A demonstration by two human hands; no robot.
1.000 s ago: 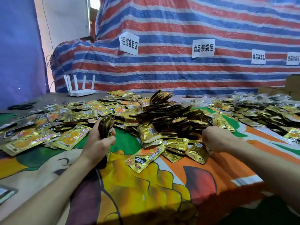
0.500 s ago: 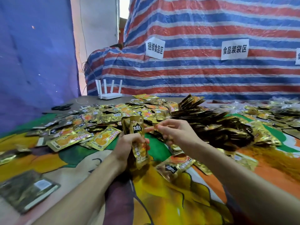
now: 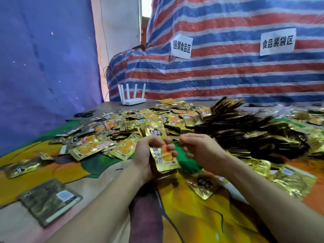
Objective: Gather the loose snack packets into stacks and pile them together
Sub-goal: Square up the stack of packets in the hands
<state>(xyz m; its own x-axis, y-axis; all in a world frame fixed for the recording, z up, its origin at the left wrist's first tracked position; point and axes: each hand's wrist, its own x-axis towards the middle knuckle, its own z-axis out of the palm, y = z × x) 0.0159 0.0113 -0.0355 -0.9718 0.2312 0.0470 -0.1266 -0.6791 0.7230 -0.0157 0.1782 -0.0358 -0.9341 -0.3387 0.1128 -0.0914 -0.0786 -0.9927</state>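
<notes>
The left hand [image 3: 145,155] grips an upright stack [image 3: 166,163] of gold packets just above the desk [image 3: 192,225], with its fingers wrapped round the front. The right hand [image 3: 198,149] sits just beside it, fingers curled and their tips close to the stack's top edge. I cannot tell whether it pinches anything. Loose packets [image 3: 108,146] lie scattered beyond and to the left of the left hand. A dark heap [image 3: 245,134] of piled packets rises beyond the right hand. A lone packet [image 3: 205,187] lies flat under the right wrist. A white router [image 3: 133,100] stands far behind both hands.
</notes>
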